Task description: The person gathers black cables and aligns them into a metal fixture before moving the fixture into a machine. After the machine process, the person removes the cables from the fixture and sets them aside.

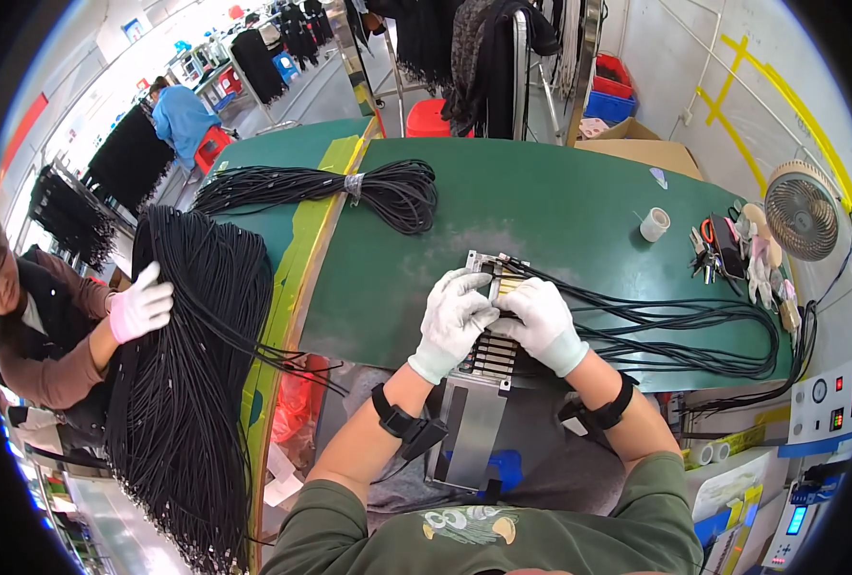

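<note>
Both gloved hands, left (453,311) and right (539,316), pressed atop metal fixture (491,350), seemingly pinching black cables (675,316) trailing right

There is only the one view, worn on the person's head and aimed steeply down and forward over the green table (579,201). It sits close above the gloved hands (498,321) at centre, and the fisheye bends the table edges and pulls in the workshop aisle behind.

The jig (491,331) sits at the table's (560,206) near edge. A cable bundle (349,187) lies behind it to the left. A fan (802,222) stands far right of it.
</note>
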{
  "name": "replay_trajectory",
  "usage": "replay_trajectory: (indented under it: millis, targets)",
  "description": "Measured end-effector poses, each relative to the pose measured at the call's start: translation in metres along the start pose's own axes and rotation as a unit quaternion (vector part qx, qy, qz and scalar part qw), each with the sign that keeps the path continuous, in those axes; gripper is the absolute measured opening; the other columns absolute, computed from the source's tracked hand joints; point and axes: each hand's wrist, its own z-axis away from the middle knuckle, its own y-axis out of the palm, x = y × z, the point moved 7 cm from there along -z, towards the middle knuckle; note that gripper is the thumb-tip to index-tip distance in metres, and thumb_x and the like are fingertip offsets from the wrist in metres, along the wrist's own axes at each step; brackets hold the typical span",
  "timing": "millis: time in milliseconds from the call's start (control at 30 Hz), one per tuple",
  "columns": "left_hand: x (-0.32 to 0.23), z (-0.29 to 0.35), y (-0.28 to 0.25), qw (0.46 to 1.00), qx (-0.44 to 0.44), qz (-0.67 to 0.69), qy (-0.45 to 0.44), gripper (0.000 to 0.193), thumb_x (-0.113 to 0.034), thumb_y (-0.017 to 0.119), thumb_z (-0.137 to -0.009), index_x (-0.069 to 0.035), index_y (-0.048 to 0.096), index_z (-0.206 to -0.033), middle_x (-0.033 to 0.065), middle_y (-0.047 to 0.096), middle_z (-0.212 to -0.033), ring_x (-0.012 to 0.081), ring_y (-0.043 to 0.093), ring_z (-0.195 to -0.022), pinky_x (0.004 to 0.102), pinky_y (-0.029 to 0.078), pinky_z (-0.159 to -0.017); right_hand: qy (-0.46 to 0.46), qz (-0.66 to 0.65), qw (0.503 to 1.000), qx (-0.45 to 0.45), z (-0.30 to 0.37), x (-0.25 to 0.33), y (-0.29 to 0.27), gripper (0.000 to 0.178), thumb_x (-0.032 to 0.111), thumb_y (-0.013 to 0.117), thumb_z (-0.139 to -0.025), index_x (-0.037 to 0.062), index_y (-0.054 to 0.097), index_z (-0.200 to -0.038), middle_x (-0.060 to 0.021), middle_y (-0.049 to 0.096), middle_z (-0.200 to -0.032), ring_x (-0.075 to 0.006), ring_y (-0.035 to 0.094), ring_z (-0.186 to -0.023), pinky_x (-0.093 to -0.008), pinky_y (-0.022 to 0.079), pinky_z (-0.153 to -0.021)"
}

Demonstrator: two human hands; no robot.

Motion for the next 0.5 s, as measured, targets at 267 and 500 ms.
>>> replay_trajectory:
  millis: [267,500]
  targets:
    - [0.044,0.013,-0.019,0.980,-0.086,-0.019,-0.178,0.013,-0.016,0.072,-0.085,-0.005,0.068,-0.092,0.0140,0.068,-0.117,0.0333,0.057,-0.117,0.0425,0.045,-0.100,0.073,-0.007,0.997,0.026,0.012,-0.039,-0.006,0.013,0.020,0.074,-0.078,0.0103,0.072,-0.085,-0.0086,0.069,-0.078,-0.0327,0.063,-0.079,-0.0463,0.049,-0.070]
    - [0.038,0.008,-0.007,0.986,-0.039,-0.080,-0.141,0.016,-0.017,0.069,-0.087,-0.004,0.070,-0.097,0.0109,0.071,-0.103,0.0325,0.063,-0.101,0.0428,0.048,-0.094,0.042,0.081,0.996,0.021,0.016,-0.028,-0.006,0.008,0.020,0.072,-0.081,0.0121,0.072,-0.080,-0.0048,0.066,-0.073,-0.0279,0.062,-0.078,-0.0408,0.047,-0.072]
